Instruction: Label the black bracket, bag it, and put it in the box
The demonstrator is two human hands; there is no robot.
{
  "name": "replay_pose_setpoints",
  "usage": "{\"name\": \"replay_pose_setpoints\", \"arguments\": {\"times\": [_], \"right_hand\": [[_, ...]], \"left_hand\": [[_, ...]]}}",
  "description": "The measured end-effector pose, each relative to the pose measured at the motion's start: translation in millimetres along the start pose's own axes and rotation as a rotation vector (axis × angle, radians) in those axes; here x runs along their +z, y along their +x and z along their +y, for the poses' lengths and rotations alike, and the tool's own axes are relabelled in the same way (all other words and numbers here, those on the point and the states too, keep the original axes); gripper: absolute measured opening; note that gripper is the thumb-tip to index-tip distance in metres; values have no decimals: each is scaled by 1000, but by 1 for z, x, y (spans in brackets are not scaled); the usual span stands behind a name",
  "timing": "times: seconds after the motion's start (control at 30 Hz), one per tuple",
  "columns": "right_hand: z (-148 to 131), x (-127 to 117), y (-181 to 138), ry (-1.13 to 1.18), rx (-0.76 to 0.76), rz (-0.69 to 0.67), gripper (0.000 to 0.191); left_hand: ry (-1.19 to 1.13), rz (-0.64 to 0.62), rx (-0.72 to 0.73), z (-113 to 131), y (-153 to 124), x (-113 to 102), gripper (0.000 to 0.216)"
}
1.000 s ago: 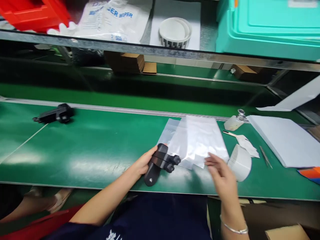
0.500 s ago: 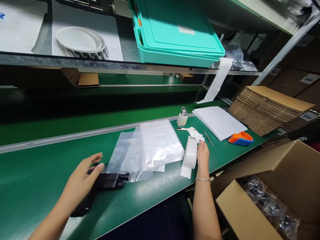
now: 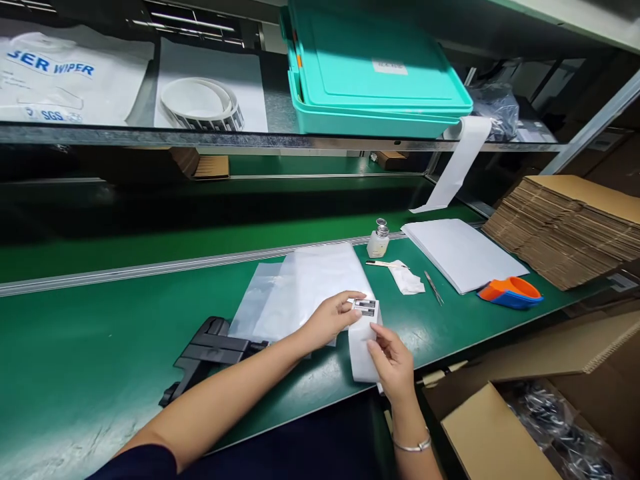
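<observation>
Green table (image 3: 100,333); white label strip (image 3: 363,347) with black print; black bracket (image 3: 210,350); clear bags (image 3: 305,287); teal bin (image 3: 375,73); orange-blue tool (image 3: 510,292).

Probably a factory packing line: a green conveyor surface (image 3: 100,347), flattened cartons (image 3: 565,227) stacked beside it, a steel shelf (image 3: 200,139) above.

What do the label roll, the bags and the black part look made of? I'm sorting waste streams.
Label roll: matte white paper, apparently, with printed labels. Bags: clear glossy plastic film, the green table showing through. Black part: likely moulded plastic, dull finish; metal can't be excluded.
</observation>
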State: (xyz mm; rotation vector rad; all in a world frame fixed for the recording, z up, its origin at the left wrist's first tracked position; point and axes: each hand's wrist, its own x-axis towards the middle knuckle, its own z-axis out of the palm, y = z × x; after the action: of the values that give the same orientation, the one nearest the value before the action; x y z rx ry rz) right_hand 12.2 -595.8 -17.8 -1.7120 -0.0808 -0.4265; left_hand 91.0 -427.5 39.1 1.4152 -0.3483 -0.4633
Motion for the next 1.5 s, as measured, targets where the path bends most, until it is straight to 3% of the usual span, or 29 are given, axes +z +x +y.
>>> {"name": "replay_pose_setpoints", "arguments": {"times": [0.1,0.2,0.53,0.63,0.87,0.97,1.13,1.2,1.3,1.4,1.5], "right_hand": [[-2,-3,-5,-20,-34,-10,27],[-7,-9,1,-73,-125,75,30],[-15,-9,14,-692,-569,167,11],[-13,-6,10,-630,-513,142,14],[-16,0,8,-214,-116,80,11],[-17,0,8,-222,-116,88,17],[-22,2,9,-444,-325,111,11],[-23,2,6,-596,-472,170,6],[-23,-2,-4,-787,-736,281,18],[-26,-10,-11,-585,-746,364,28],[-35,-13,-7,-114,-449,315,42]], "left_hand": [[-108,46,-13,-5,2,11,48],[-98,59,-1,-5,-2,15,41],[185,61,-34,1,-12,21,26],[145,64,-43,2,-13,21,27],[236,68,21,9,-19,22,17],[256,82,16,10,-21,21,18],[320,87,14,8,-21,19,18],[319,72,5,6,-19,16,20],[253,50,10,2,-15,9,31],[215,108,58,-2,-13,4,35],[170,80,116,0,-18,8,36]]}}
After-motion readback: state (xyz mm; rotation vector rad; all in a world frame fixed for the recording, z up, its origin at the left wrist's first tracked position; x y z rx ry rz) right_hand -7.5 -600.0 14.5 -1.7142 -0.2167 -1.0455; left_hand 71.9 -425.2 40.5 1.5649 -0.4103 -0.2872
